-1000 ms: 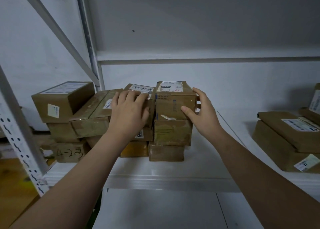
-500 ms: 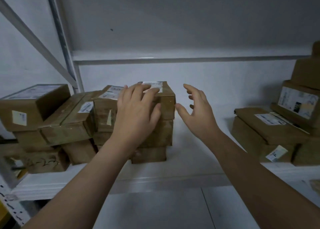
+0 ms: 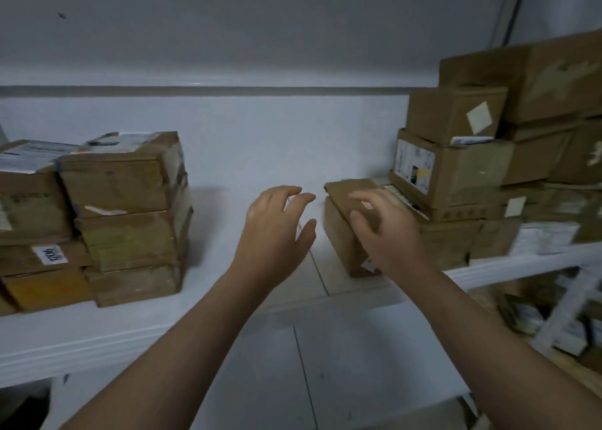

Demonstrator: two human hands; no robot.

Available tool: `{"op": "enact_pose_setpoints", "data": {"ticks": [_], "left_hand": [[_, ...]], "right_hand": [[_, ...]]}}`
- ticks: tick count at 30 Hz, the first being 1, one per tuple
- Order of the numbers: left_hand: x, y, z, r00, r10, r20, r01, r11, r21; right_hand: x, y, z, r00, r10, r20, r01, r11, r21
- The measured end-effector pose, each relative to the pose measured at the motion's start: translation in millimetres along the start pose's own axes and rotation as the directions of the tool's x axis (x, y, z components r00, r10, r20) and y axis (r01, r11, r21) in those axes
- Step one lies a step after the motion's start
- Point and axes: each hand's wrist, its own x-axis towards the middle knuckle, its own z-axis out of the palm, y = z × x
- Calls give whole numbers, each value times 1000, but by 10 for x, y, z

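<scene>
The white shelf [image 3: 254, 169] is the biggest thing before me: smooth, painted, flat, with a seam running front to back and a pale wall behind it. The light is dim and grey.

On my right a stack of cartons [image 3: 456, 175] climbs high, brown corrugated card, scuffed, with white labels and tape. On my left a lower stack [image 3: 130, 218] of squarer cartons stands three deep, its corners worn and its tape glossy.

At the near left edge of the right-hand stack lies a flat carton [image 3: 340, 191], thin and rectangular, matt brown, resting on a deeper carton [image 3: 335, 237]. It lies level, broad face up. Its long axis seems to run from the shelf front toward the back wall, and a far corner points at the bare middle of the shelf.

My right hand [image 3: 387, 234] is over that flat carton, fingers spread and slightly bent, gripping nothing; I cannot tell whether the tips touch it. My left hand [image 3: 273, 231] hangs over the bare shelf, loose and empty.
</scene>
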Motion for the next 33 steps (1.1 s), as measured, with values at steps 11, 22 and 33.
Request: {"op": "enact_pose_setpoints", "data": {"ticks": [11, 22, 33], "left_hand": [[298, 884, 1064, 952, 98, 289, -149, 976, 161], [112, 692, 941, 978, 205, -51, -191, 963, 192], [-530, -35, 88, 979, 171, -111, -156, 980, 125]], "right_hand": [[-56, 1012, -607, 937, 105, 334, -56, 987, -153], [-46, 945, -701, 975, 90, 204, -149, 945, 292], [164, 153, -157, 813, 436, 386, -525, 261, 810]]}}
